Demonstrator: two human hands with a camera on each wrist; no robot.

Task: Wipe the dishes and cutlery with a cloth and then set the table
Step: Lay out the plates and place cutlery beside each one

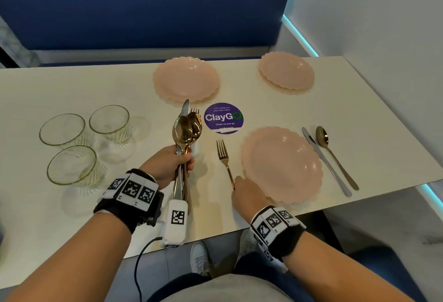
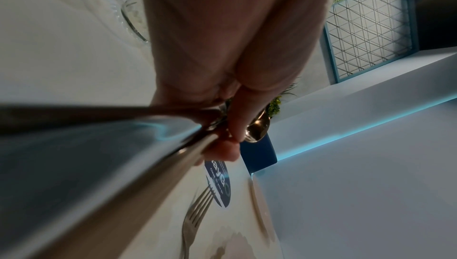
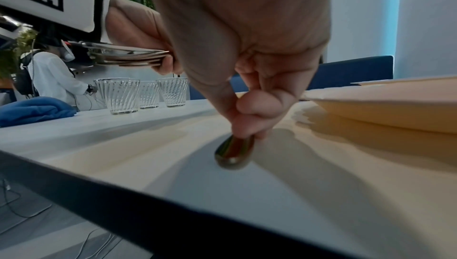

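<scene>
My left hand (image 1: 175,165) grips a bundle of cutlery (image 1: 185,131) upright above the table: gold spoons, a fork and a knife; in the left wrist view the handles (image 2: 138,165) run past the lens. My right hand (image 1: 244,191) pinches the handle end of a gold fork (image 1: 224,160), which lies flat on the table left of the near pink plate (image 1: 282,162). The right wrist view shows fingertips (image 3: 247,128) on the fork handle (image 3: 235,153). A knife (image 1: 326,160) and a gold spoon (image 1: 335,155) lie right of that plate.
Two more pink plates (image 1: 187,79) (image 1: 286,71) sit at the far side. Three glasses (image 1: 72,165) (image 1: 62,129) (image 1: 110,119) stand at the left. A purple ClayGo sticker (image 1: 224,118) is mid-table. A blue cloth (image 3: 34,110) lies beyond the glasses. Blue bench behind.
</scene>
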